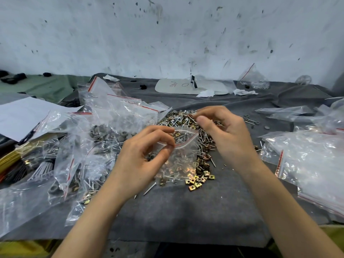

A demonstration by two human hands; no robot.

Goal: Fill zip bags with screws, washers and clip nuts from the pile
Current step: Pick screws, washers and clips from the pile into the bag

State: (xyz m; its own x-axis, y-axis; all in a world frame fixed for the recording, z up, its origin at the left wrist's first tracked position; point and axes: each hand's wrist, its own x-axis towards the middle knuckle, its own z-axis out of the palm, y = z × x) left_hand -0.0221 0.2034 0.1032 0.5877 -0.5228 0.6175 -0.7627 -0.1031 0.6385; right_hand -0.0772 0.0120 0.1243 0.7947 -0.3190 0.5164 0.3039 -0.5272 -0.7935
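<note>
A small clear zip bag point(181, 157) with a red seal line is held open over the pile; screws and brass clip nuts show through its lower half. My left hand point(147, 155) pinches the bag's mouth at its left edge. The pile point(186, 120) of screws, washers and clip nuts runs across the grey cloth behind and under the bag, with loose brass clip nuts point(199, 180) at its near end. My right hand point(225, 135) reaches into the pile's far part, its fingertips curled and pinching small parts there; which parts, I cannot tell.
Filled zip bags point(104, 131) lie heaped on the left, with white paper point(24, 116) behind them. A stack of empty bags point(316, 161) sits on the right. A white board point(191, 86) lies near the wall. The grey cloth point(186, 211) covers the table.
</note>
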